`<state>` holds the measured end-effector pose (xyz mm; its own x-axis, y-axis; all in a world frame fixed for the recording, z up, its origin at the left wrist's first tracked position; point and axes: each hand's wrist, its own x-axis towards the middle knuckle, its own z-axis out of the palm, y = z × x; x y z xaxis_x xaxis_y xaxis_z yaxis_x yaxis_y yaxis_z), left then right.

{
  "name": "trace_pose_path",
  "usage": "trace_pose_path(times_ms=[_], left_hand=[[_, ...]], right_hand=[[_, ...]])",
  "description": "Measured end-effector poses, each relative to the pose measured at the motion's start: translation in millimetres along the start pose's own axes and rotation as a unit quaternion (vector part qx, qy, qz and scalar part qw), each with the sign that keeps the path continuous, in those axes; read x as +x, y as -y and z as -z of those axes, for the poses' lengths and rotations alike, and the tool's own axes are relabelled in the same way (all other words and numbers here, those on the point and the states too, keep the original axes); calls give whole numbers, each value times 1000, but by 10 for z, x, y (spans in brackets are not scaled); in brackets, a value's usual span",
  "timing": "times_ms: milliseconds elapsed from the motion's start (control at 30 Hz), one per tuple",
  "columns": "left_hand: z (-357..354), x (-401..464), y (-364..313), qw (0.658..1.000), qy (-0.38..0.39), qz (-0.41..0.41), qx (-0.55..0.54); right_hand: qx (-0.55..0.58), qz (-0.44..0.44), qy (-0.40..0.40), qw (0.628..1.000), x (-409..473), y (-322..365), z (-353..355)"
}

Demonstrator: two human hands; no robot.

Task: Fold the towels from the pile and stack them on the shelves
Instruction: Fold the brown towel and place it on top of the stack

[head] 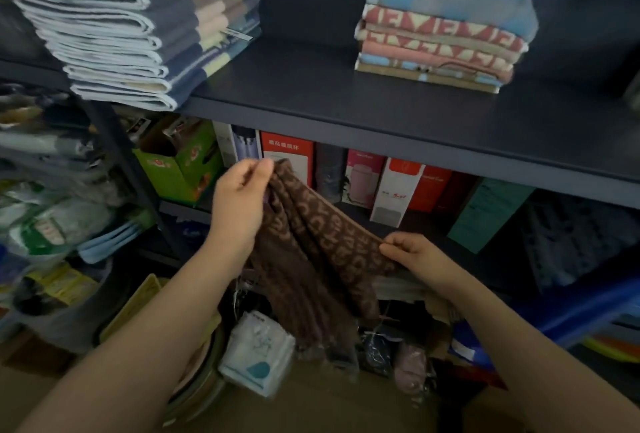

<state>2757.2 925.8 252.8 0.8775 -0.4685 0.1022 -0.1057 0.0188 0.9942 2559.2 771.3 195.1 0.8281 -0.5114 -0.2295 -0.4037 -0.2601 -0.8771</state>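
Two bare hands hold one brown towel (pixel 313 245) in front of a dark shelf unit, below the front edge of the upper shelf (pixel 398 127). Left hand (pixel 242 197): raised, fingers and thumb pinched together on the towel's upper corner. Right hand (pixel 412 254): lower and to the right, fingers curled and pinching the towel's edge. Between the two hands the cloth runs in a slanting, gathered band bearing a lighter brown letter pattern; the remainder hangs down in loose folds toward the floor.

On the upper shelf, at left, stands a tall stack of folded grey towels (pixel 138 30) with white edges and beige and blue stripes, its lower layers overhanging the shelf front. At right, well apart from it, stands a shorter stack of folded towels (pixel 443 37) in pink, cream and light blue, topped by a blue-grey one.

On the lower shelf stand upright product boxes (pixel 398 186), red, white, pink and teal, with a green carton (pixel 183 162) at their left. Below the hanging cloth lie a white packet (pixel 256 353) and assorted wrapped goods, too dim to identify.
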Motion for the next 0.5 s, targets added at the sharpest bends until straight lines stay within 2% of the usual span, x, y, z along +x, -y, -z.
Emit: trace_pose_path(times_ms=[67,133,267,367,500], left_hand=[[-53,9,0,987,-41,87,-126],[-111,14,34,978,-49,128,-158],[-266,-5,99,986,25,167,-2],[-377,-81,70,981,111,127,100],[-530,-290,-60,959,234,-6,158]], right_hand=[[9,-29,-14,999,-65,-154,115],[46,-42,-44,997,-117,-227,165],[122,-20,-81,989,-145,-77,140],[140,33,-64,987,-177,157,101],[166,99,-7,981,-284,448,16]])
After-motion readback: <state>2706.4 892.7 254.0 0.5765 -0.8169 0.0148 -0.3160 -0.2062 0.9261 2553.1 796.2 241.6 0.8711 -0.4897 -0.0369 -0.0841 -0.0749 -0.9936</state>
